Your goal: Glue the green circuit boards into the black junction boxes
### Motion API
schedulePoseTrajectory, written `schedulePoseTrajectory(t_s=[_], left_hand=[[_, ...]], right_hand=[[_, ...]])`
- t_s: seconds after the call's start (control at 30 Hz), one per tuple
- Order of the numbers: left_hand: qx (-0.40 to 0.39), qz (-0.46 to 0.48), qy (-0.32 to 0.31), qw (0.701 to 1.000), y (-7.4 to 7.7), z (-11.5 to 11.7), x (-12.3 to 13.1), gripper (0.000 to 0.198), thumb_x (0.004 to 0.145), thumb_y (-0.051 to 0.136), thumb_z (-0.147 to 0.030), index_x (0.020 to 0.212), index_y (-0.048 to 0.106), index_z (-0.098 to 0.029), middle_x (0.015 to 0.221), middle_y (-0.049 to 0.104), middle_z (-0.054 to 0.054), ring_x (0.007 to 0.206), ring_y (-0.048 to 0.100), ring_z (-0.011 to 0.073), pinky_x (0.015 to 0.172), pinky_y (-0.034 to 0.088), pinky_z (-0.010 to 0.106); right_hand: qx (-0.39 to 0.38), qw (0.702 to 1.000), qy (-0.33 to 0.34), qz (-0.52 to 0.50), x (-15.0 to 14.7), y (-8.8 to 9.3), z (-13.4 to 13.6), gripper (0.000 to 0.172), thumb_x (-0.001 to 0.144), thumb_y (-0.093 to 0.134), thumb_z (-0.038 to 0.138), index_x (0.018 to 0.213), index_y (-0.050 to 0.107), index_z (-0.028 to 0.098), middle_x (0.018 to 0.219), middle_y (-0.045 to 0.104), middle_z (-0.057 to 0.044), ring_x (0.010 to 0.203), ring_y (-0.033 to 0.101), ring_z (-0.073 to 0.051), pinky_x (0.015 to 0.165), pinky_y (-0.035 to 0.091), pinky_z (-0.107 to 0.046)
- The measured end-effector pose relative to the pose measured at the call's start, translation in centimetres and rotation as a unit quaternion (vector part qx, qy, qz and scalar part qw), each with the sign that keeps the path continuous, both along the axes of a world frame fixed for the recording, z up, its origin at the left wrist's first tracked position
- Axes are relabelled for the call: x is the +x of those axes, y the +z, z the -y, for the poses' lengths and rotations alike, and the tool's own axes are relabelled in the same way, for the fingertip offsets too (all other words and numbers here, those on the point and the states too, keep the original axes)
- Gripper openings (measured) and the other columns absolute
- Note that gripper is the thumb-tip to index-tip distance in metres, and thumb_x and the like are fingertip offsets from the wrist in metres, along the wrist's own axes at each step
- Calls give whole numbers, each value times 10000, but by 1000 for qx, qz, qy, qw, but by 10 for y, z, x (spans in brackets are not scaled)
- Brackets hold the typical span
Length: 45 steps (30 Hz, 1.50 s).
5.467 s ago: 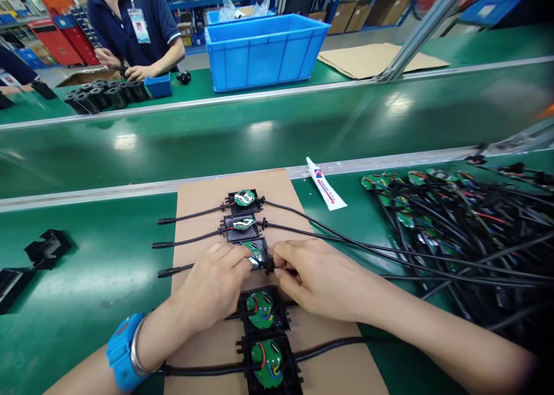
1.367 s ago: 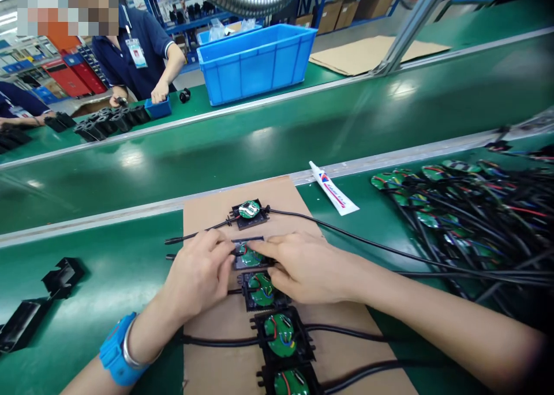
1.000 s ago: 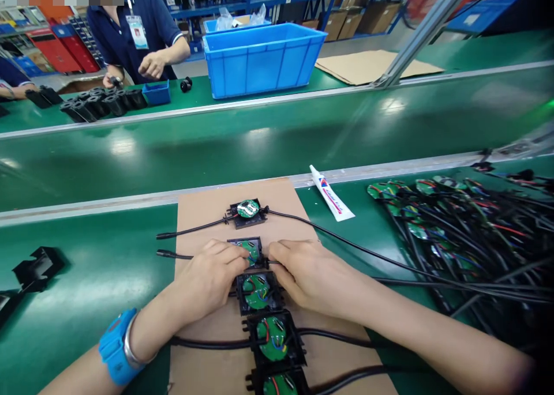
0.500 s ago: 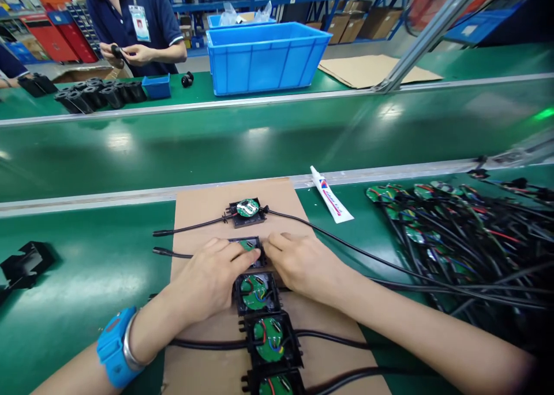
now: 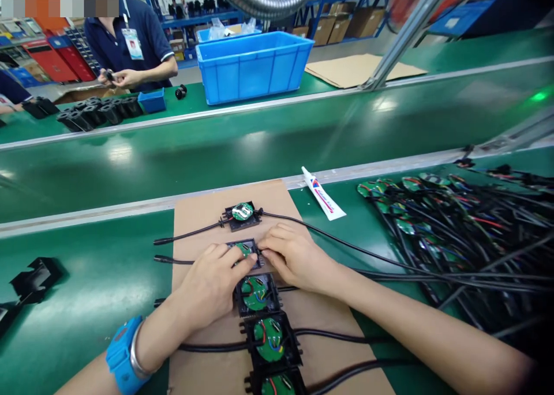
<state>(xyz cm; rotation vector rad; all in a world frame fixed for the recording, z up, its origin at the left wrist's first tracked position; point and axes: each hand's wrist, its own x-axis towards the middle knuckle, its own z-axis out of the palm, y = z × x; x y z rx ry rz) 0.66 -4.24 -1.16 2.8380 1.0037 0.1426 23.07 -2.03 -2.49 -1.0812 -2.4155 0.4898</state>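
Observation:
My left hand point(image 5: 212, 279) is closed around a black plastic housing point(image 5: 258, 262), its thumb and fingers pressing over the green circuit board point(image 5: 244, 246) inside. At the right edge of that housing, my right hand point(image 5: 296, 254) pinches where a black cable point(image 5: 363, 274) leads out; the fingertips hide the exact grip. Just below sits another open housing with a wired round board point(image 5: 255, 292), then one more with a similar board point(image 5: 269, 338). Above my hands lies a housing with a white-marked board point(image 5: 242, 211) resting on it, cables on both sides.
Cardboard point(image 5: 190, 210) lies under the housings. To the right are a white tube point(image 5: 324, 193) and a heap of cabled boards point(image 5: 433, 228). Black housing parts point(image 5: 37, 279) lie at left. Across the line are a blue bin point(image 5: 255, 66) and a co-worker point(image 5: 130, 43).
The view has shifted slightly, bringing a metal hose into the top. My hands stay at the same housing; the right fingers have moved slightly against its edge.

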Motion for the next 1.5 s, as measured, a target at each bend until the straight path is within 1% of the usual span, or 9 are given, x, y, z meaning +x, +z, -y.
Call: schedulePoseTrajectory(t_s=[0.23,0.47,0.6,0.67,0.77,0.83,0.97,1.23,1.5], left_hand=[[-28,-14,21,999,10,-5,10,419,767,471,-24,1132,596,-186,936,597,58,820,522,231,734,439,375],[-31,24,34,999,0,-2,5,573,738,499,-25,1298,515,-144,1041,617,100,877,532,242,776,460,397],[-44,52,26,997,7,-4,4,557,744,475,-22,1276,546,-174,1097,614,99,937,543,247,801,475,407],[-45,111,42,992,10,-13,-1,503,799,445,-32,1261,554,-198,1120,610,89,998,553,230,845,482,393],[7,157,146,977,9,-38,-10,349,857,478,-100,1181,580,-184,1095,613,98,1045,556,239,894,475,426],[29,146,199,969,6,-54,-15,198,833,562,-150,1023,613,-160,1005,632,99,1003,575,267,877,477,464],[10,136,216,967,6,-63,-20,62,864,550,-173,905,596,-172,857,680,45,800,646,206,732,529,342],[21,124,219,968,29,-70,-8,159,931,484,-223,925,637,-182,914,712,52,866,663,216,764,518,335],[3,67,213,975,19,-78,5,167,925,500,-201,819,625,-168,813,683,61,773,654,232,696,494,332]], right_hand=[[32,997,67,5,-1,-5,-5,257,874,364,71,750,579,138,783,541,-76,753,446,-173,703,412,-295],[69,994,81,11,0,-14,-6,260,882,381,77,814,627,122,788,577,-81,772,465,-182,725,419,-309],[9,996,84,-6,6,6,-16,235,896,448,116,814,666,143,800,631,-59,799,521,-170,790,426,-309],[-5,999,39,-12,11,17,-27,204,898,479,146,899,682,155,849,654,-57,856,538,-179,842,419,-329],[15,995,-97,16,17,18,-45,180,857,538,177,986,650,120,965,649,-113,956,524,-238,880,405,-398],[7,990,-137,37,17,14,-51,163,827,555,169,958,618,97,972,638,-139,964,529,-260,856,416,-400],[-5,991,-129,37,15,18,-42,184,887,410,132,972,571,103,944,640,-129,878,579,-216,755,430,-315],[31,975,-49,216,-6,76,-38,219,897,400,128,848,612,100,819,660,-126,701,585,-204,614,317,-307],[-8,962,-13,271,-14,66,-66,210,852,437,113,819,644,98,837,705,-139,715,626,-217,576,295,-300]])
